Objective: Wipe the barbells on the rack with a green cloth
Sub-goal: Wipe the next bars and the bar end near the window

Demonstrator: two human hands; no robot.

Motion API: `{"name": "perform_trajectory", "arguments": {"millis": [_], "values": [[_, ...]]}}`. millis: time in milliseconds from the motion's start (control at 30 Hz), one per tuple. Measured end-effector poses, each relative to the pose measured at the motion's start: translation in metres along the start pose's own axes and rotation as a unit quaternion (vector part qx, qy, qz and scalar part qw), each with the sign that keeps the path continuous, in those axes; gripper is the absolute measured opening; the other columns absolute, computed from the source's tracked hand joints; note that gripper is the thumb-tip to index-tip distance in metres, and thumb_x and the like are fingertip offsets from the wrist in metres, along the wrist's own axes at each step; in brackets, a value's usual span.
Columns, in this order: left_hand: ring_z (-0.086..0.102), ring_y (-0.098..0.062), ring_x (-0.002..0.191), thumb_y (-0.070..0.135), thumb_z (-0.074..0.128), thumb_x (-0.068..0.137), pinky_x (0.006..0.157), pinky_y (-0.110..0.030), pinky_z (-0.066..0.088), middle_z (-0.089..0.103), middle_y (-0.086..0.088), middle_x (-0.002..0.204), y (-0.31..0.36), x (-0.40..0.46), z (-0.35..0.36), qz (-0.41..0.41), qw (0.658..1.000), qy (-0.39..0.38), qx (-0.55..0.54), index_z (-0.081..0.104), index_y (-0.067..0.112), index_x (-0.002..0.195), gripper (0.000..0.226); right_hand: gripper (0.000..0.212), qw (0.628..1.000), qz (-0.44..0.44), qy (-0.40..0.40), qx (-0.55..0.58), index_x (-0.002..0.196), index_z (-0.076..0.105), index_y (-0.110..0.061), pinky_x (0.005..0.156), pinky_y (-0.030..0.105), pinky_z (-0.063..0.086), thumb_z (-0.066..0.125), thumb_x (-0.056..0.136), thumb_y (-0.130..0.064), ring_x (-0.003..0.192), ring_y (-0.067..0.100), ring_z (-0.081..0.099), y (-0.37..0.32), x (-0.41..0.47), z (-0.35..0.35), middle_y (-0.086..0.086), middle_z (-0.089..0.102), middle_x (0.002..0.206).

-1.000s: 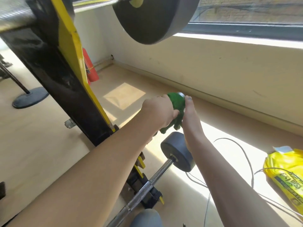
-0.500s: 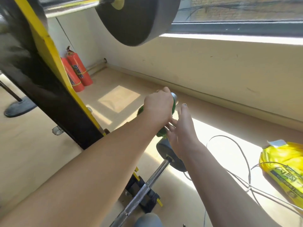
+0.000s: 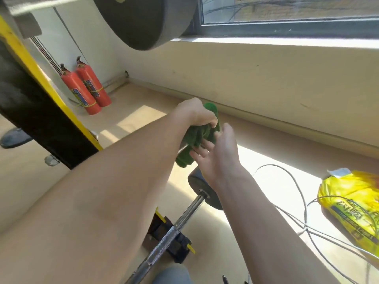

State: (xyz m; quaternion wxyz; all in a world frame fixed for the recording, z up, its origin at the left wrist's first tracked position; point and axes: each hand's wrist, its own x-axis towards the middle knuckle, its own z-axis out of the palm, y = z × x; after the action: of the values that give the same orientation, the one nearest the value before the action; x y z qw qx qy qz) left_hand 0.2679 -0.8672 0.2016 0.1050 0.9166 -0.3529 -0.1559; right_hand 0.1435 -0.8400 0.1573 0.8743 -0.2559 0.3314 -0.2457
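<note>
My left hand grips a bunched green cloth wrapped over the end of a barbell, whose metal barely shows under the cloth. My right hand is just to the right of the cloth, palm up, fingers spread and touching the hanging part. Below, a second barbell with a knurled chrome shaft and a small grey plate rests low on the black and yellow rack. A large black weight plate hangs at the top.
Two red fire extinguishers stand in the far corner. A yellow bag and loose white cables lie on the floor at right. A cream wall and window sill run along the far side. A round black base sits at left.
My left hand with the cloth has shifted along the barbell end. My right hand has dropped from beside the cloth and turned palm up under it. The view has swung left.
</note>
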Motion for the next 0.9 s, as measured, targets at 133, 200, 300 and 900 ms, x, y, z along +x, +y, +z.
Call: {"name": "perform_trajectory", "arguments": {"millis": [133, 200, 300, 900], "values": [[0.061, -0.023, 0.081, 0.043, 0.067, 0.076, 0.058, -0.029, 0.037, 0.061, 0.001, 0.08, -0.004, -0.005, 0.013, 0.026, 0.995, 0.054, 0.073, 0.058, 0.015, 0.087, 0.032, 0.041, 1.0, 0.011, -0.011, 0.016, 0.104, 0.061, -0.016, 0.092, 0.037, 0.051, 0.035, 0.1, -0.047, 0.106, 0.03, 0.066, 0.001, 0.0, -0.005, 0.017, 0.069, 0.111], [0.056, -0.026, 0.089, 0.035, 0.066, 0.082, 0.066, -0.031, 0.036, 0.055, 0.0, 0.089, -0.002, -0.012, 0.021, 0.043, 0.98, 0.11, 0.159, 0.05, 0.013, 0.101, 0.033, 0.044, 1.0, 0.016, -0.015, 0.017, 0.098, 0.062, -0.015, 0.104, 0.04, 0.045, 0.032, 0.1, -0.048, 0.115, 0.032, 0.064, -0.002, 0.001, -0.01, 0.019, 0.069, 0.114], [0.059, -0.029, 0.105, 0.031, 0.067, 0.084, 0.071, -0.033, 0.037, 0.059, -0.007, 0.108, -0.005, -0.023, 0.021, 0.019, 0.972, 0.113, 0.203, 0.045, 0.008, 0.12, 0.048, 0.053, 1.0, 0.019, -0.017, 0.013, 0.126, 0.057, -0.013, 0.11, 0.044, 0.041, 0.032, 0.1, -0.052, 0.111, 0.033, 0.065, -0.003, 0.004, -0.013, 0.021, 0.067, 0.114], [0.052, -0.034, 0.11, 0.008, 0.042, 0.092, 0.1, -0.042, 0.04, 0.054, -0.02, 0.123, -0.056, -0.126, 0.062, 0.076, 0.904, 0.271, 0.322, 0.04, -0.003, 0.13, 0.04, 0.061, 0.993, 0.054, -0.091, -0.059, 0.118, 0.07, -0.011, 0.1, 0.045, 0.05, 0.037, 0.094, -0.057, 0.108, 0.029, 0.069, 0.036, -0.01, 0.012, 0.012, 0.072, 0.115]]}}
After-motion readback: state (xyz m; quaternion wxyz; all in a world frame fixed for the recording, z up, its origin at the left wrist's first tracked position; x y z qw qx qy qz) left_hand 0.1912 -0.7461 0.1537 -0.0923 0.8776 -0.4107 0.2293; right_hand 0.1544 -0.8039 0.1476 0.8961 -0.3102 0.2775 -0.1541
